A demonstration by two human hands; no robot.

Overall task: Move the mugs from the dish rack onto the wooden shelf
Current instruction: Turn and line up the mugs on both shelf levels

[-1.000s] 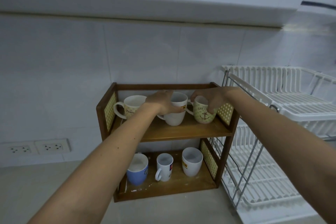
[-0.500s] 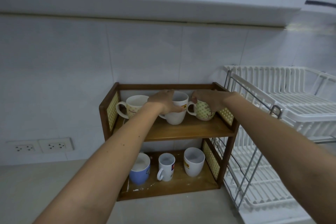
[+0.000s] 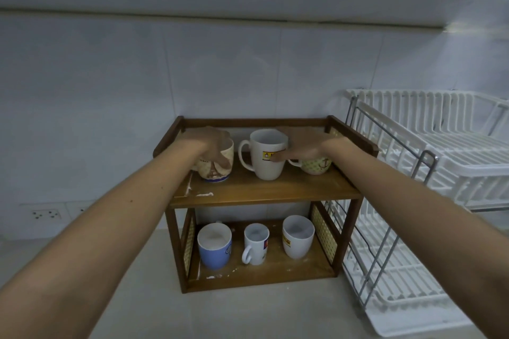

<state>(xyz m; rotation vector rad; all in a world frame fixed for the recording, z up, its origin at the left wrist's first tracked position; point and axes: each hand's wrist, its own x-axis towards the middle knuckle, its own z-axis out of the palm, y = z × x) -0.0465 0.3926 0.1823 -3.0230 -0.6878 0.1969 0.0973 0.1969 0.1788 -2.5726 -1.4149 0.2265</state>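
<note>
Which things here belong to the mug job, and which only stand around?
Job: wooden shelf, six mugs on it, dish rack, left hand on beige mug, right hand over anchor mug.
Around: wall sockets.

shelf [image 3: 261, 195]: brown wood | mugs [image 3: 268, 155]: glossy | dish rack [image 3: 429, 173]: white plastic, metal

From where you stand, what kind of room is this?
Most likely a home kitchen. A white dish rack stands on the counter beside a small wooden shelf that holds mugs, and the wall behind is tiled, with power sockets low on it.
</note>
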